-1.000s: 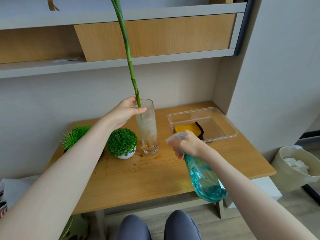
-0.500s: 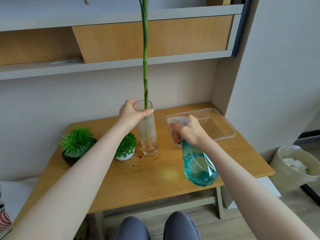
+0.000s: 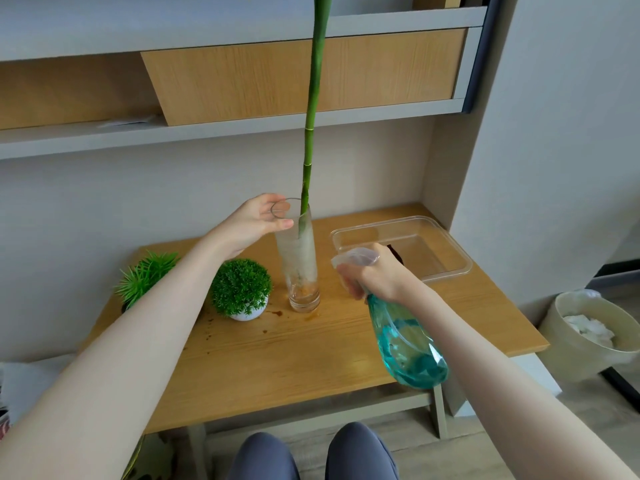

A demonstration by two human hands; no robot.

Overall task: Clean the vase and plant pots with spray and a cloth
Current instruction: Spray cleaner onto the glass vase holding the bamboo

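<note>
A: Right, fingers first. The left hand (image 3: 254, 223) has its thumb and fingers wrapped round the rim of the glass vase (image 3: 299, 261), prob. to steady it, since the tall green stalk (image 3: 313, 116) inside makes it top-heavy.

B: And the right hand (image 3: 372, 275)?

A: Clenched on the neck of the teal spray bottle (image 3: 405, 344), a finger on the trigger, nozzle aimed at the vase wall from just beside it. That wall looks misted or foamy, w/ brown residue at the base.

B: So where's the vase?

A: Upright on the wooden table (image 3: 311, 358), between the white-potted plant (image 3: 242, 289) and the clear plastic tub (image 3: 415, 244). A second, spiky plant (image 3: 145, 275) sits further left, half hidden by the forearm.

B: Cloth?

A: Something dark shows in the tub behind the hand; can't tell if that's it. Wiping not yet begun, I'd say. Brown spots on the table near the vase, too.
</note>
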